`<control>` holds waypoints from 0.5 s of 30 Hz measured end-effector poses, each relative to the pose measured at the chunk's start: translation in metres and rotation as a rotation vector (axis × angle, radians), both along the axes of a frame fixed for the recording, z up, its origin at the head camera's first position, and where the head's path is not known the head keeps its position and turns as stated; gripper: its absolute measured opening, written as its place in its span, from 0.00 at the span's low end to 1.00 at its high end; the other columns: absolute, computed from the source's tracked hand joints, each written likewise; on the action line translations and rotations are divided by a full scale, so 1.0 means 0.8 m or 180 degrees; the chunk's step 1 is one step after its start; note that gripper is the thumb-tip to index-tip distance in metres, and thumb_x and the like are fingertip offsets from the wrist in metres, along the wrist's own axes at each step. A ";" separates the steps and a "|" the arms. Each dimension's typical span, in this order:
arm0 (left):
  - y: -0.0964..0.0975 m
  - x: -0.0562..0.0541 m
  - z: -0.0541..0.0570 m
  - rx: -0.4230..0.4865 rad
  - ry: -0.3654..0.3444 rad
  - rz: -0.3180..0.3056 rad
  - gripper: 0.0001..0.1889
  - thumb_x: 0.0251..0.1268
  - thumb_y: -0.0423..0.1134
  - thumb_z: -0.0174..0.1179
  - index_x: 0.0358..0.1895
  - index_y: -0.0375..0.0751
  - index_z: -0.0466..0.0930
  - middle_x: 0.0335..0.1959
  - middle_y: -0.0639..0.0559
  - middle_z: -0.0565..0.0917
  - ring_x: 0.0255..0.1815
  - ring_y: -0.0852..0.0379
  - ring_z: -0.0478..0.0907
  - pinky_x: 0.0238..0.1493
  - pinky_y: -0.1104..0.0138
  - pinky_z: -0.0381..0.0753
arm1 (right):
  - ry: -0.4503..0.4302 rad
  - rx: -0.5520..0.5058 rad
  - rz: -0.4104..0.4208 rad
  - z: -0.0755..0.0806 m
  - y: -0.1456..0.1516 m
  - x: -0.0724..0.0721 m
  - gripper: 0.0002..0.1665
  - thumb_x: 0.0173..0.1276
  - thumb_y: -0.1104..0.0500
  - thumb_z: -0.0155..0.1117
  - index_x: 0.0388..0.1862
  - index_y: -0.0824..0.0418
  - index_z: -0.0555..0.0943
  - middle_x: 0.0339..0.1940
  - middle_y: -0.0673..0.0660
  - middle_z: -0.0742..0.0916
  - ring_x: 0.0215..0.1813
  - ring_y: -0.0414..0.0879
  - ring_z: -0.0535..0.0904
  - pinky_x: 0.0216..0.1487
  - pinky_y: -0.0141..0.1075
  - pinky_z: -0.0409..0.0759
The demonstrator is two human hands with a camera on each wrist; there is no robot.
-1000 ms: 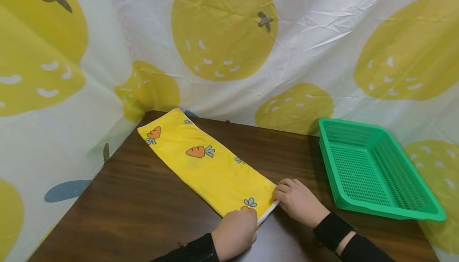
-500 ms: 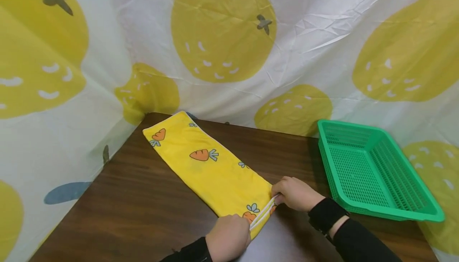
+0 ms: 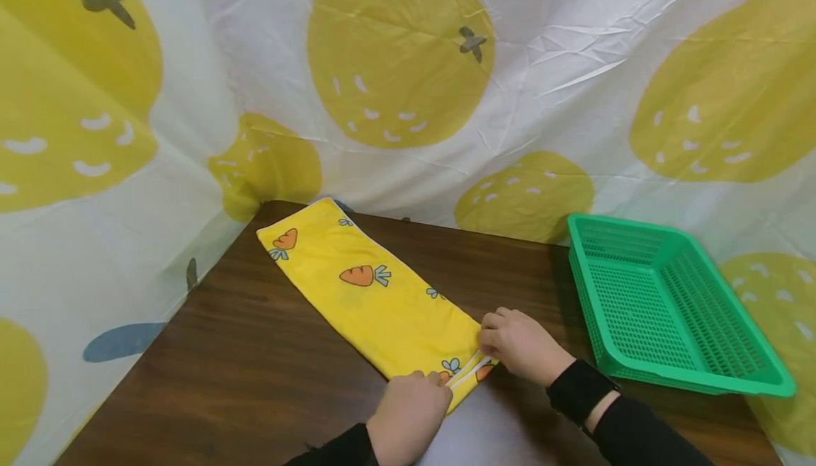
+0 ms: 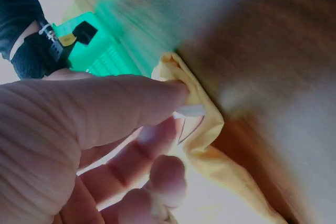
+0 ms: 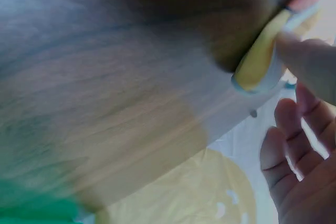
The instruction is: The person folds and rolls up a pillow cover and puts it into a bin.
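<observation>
Left hand (image 3: 411, 413): fingers bent, thumb and index finger pinching the yellow carrot-print cloth (image 3: 382, 310) on the 8 o'clock side of its near end.
Right hand (image 3: 523, 345): at 2 o'clock from the left, fingers bent, pinching the other side of that end; its wrist view is blurred.
White trim (image 3: 470, 372): two pale lines side by side between the hands.
Carrot cloth: a long folded strip on the table (image 3: 255, 353), stretching from the hands toward 10 to 11 o'clock.
Black wristband (image 3: 581, 395): around the right wrist.
Green perforated basket (image 3: 637, 317): upright on the wood-grain table, between 2 and 3 o'clock from the right hand, near but apart.
Fruit-print sheet (image 3: 561, 83): behind the table, from 9 through 12 to 3 o'clock.
</observation>
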State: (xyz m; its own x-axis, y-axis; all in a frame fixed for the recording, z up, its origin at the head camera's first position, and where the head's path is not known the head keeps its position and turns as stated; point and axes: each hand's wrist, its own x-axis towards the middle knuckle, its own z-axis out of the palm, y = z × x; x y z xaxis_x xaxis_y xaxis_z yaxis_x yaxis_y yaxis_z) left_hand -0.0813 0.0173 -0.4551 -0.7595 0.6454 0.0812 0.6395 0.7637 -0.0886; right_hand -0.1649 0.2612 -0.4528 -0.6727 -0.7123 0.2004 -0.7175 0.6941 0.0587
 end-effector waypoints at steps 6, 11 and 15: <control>0.004 -0.002 0.003 -0.0151 -0.0198 -0.0034 0.10 0.65 0.52 0.74 0.34 0.52 0.92 0.42 0.61 0.91 0.26 0.61 0.76 0.21 0.66 0.72 | 0.0273 0.0074 0.0189 -0.005 0.007 0.012 0.10 0.58 0.62 0.83 0.31 0.48 0.89 0.30 0.43 0.84 0.37 0.41 0.78 0.42 0.37 0.79; 0.011 -0.002 0.002 -0.0141 -0.0258 0.0037 0.17 0.62 0.60 0.75 0.31 0.51 0.89 0.32 0.60 0.87 0.26 0.61 0.75 0.24 0.66 0.75 | 0.0125 0.0062 0.0147 -0.003 0.010 0.015 0.09 0.61 0.54 0.84 0.35 0.49 0.89 0.33 0.43 0.86 0.39 0.42 0.80 0.46 0.39 0.81; 0.018 0.003 -0.002 -0.0160 0.0048 0.0031 0.11 0.67 0.48 0.73 0.28 0.51 0.86 0.26 0.60 0.84 0.24 0.62 0.74 0.22 0.67 0.76 | 0.0036 0.0087 0.0131 0.001 0.010 0.015 0.15 0.59 0.45 0.84 0.37 0.50 0.88 0.36 0.44 0.87 0.44 0.43 0.81 0.51 0.41 0.81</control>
State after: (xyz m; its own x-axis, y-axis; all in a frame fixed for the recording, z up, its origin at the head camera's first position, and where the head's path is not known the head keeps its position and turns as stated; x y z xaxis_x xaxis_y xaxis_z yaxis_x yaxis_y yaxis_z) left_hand -0.0790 0.0315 -0.4564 -0.7646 0.6416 0.0605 0.6304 0.7641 -0.1366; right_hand -0.1531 0.2695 -0.4518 -0.6405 -0.7446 0.1879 -0.7446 0.6620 0.0856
